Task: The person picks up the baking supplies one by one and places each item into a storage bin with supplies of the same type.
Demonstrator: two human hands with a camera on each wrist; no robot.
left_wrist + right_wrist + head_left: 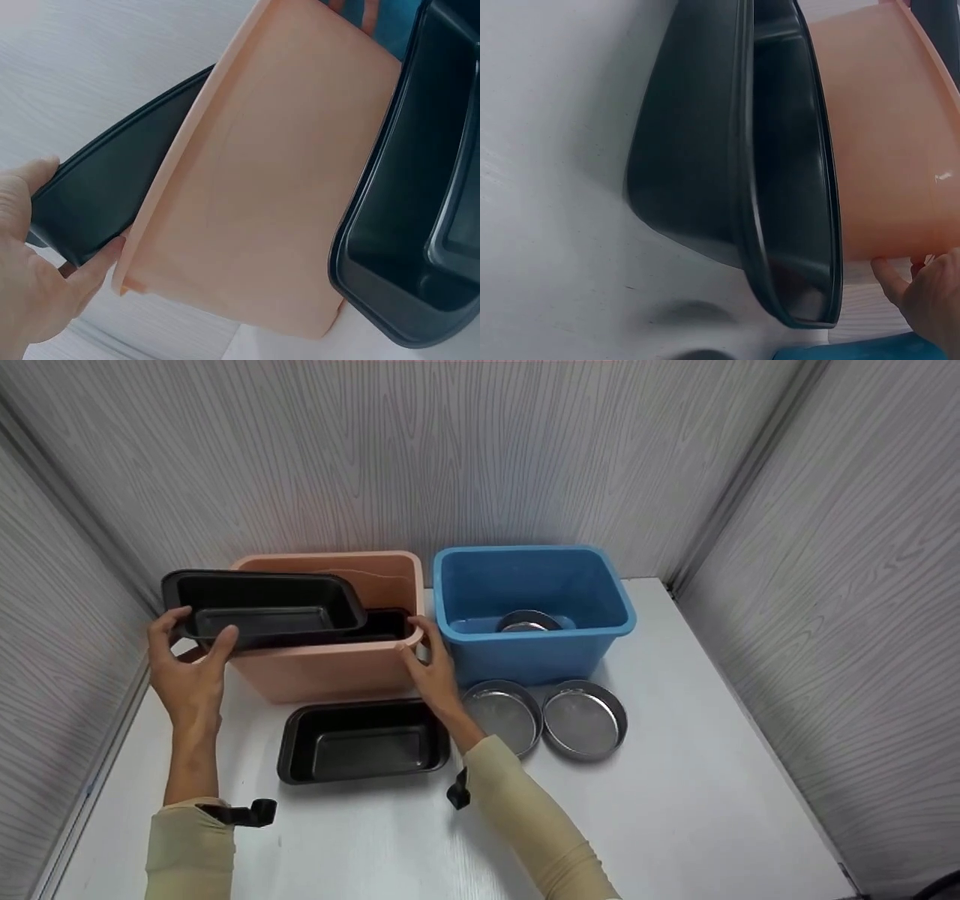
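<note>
My left hand point(193, 636) grips the left end of a black loaf pan point(270, 604), thumb on its near rim, and holds it tilted over the left rim of a pink tub point(330, 671). In the left wrist view the same hand point(34, 255) pinches that pan point(112, 184) against the tub's wall point(277, 187). A second black pan point(386, 622) lies inside the tub. My right hand point(418, 641) grips the tub's front right corner, thumb on the front wall; its fingertips point(911, 274) show there too. A third black pan point(364, 741) sits on the table before the tub.
A blue tub point(529, 660) stands right of the pink one, with a round metal pan point(529, 621) inside. Two more round metal pans point(504, 714) point(585, 720) lie in front of it. The white table point(712, 780) is walled on three sides by grey panels.
</note>
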